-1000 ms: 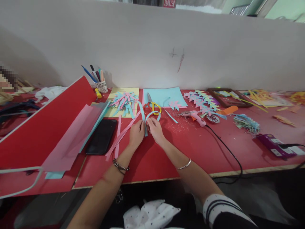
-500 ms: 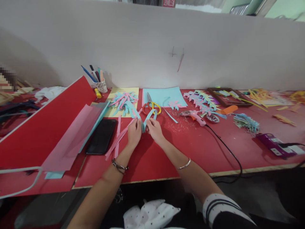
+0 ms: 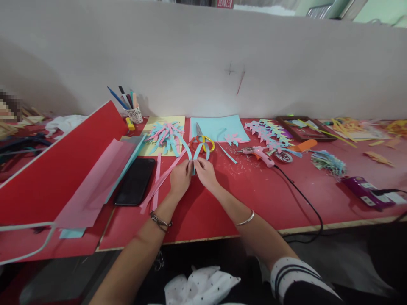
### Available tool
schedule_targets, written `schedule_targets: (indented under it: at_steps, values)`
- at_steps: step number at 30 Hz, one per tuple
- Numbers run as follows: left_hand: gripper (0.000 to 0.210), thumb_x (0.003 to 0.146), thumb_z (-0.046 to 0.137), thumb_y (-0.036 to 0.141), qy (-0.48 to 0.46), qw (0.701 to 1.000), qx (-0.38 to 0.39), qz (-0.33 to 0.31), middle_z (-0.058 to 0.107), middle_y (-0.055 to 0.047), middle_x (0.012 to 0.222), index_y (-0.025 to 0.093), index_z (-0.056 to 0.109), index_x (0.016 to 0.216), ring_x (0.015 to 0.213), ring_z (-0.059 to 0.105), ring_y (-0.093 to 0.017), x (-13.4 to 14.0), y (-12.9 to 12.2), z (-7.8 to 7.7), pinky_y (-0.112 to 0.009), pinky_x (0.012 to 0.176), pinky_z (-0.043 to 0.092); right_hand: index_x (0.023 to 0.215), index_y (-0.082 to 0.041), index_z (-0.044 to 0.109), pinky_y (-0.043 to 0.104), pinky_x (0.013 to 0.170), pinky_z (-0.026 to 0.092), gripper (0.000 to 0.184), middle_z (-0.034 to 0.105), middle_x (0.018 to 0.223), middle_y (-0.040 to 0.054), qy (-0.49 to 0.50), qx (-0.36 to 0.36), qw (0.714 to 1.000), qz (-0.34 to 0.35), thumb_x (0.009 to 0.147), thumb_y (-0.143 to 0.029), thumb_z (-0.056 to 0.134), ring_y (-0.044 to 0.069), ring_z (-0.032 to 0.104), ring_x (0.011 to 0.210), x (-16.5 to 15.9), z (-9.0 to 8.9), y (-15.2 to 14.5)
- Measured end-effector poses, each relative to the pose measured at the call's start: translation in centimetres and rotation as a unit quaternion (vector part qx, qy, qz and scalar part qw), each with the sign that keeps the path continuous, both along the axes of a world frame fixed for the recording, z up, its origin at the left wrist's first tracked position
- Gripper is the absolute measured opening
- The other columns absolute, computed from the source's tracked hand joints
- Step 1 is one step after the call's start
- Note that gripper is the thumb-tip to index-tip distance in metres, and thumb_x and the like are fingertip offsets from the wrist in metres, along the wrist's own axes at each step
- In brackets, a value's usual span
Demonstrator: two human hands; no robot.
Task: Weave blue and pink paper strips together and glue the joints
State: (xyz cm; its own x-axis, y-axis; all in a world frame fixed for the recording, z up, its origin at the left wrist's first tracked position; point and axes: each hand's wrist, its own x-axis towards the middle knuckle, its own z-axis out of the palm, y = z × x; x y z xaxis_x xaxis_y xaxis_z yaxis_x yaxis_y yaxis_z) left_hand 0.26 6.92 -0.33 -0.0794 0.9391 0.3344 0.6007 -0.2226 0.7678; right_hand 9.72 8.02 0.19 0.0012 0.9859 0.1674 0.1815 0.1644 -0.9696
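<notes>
Hands (image 3: pixel 180 175) hold blue paper (image 3: pixel 197 151) well inside table edge (image 3: pixel 203 239).

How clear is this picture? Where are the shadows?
Head view: the scissors look fairly crisp, the blue paper strip in the left hand slightly soft, the red sign too blurred to read; head view: the pen cup throws a shadow on the wall, and a soft one darkens the table near that hand.
</notes>
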Motion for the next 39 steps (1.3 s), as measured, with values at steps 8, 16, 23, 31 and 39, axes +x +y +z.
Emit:
schedule_targets:
  at_steps: [8, 16, 23, 31, 39]
  values:
    - [0.03, 0.084, 0.03, 0.03, -0.02, 1.0, 0.006, 0.011, 0.04, 0.003, 0.049, 0.021, 0.033, 0.055, 0.047, 0.038, -0.012, -0.1, 0.3, -0.2, -0.024, 0.048, 0.024, 0.051, -0.021, 0.033, 0.021, 0.045, 0.028, 0.025, 0.035, 0.045, -0.0065, 0.011, -0.029, 0.999, 0.011, 0.073, -0.031, 0.037, 0.008, 0.034, 0.043, 0.2, -0.6, 0.3]
    - [0.025, 0.081, 0.04, 0.026, 0.022, 0.999, -0.01, -0.025, 0.049, 0.001, 0.051, 0.02, 0.046, 0.058, 0.049, 0.044, -0.014, 0.0, 0.5, -0.5, -0.024, 0.049, 0.026, 0.055, -0.022, 0.033, 0.02, 0.045, 0.029, 0.026, 0.034, 0.046, -0.0072, 0.011, -0.033, 0.999, 0.008, 0.076, -0.036, 0.035, 0.008, 0.035, 0.043, 0.6, -0.7, 1.0]
    - [0.021, 0.08, 0.042, 0.021, 0.065, 0.998, -0.004, -0.017, 0.051, 0.0, 0.053, 0.019, 0.052, 0.062, 0.048, 0.044, -0.015, -0.1, 0.6, -0.4, -0.025, 0.049, 0.023, 0.052, -0.021, 0.037, 0.021, 0.048, 0.029, 0.029, 0.037, 0.045, -0.0071, -0.07, -0.003, 0.997, 0.024, 0.075, -0.037, 0.041, 0.009, 0.038, 0.046, 0.6, -1.0, 1.0]
    - [0.023, 0.081, 0.043, 0.019, 0.113, 0.993, -0.018, -0.003, 0.056, -0.003, 0.057, 0.019, 0.054, 0.06, 0.056, 0.05, -0.016, -0.1, 0.8, -0.3, -0.026, 0.05, 0.023, 0.049, -0.02, 0.032, 0.022, 0.051, 0.026, 0.032, 0.04, 0.048, -0.0046, -0.189, 0.059, 0.979, 0.042, 0.079, -0.028, 0.038, 0.01, 0.041, 0.051, 1.0, -0.4, 1.2]
    - [0.021, 0.083, 0.042, 0.019, 0.149, 0.988, -0.042, 0.001, 0.062, -0.006, 0.066, 0.017, 0.058, 0.071, 0.061, 0.054, -0.017, 0.1, 0.9, 0.1, -0.025, 0.05, 0.024, 0.056, -0.019, 0.043, 0.024, 0.052, 0.02, 0.028, 0.045, 0.054, -0.0006, -0.334, 0.079, 0.939, 0.007, 0.083, -0.023, 0.038, 0.012, 0.042, 0.052, 1.2, 0.4, 1.1]
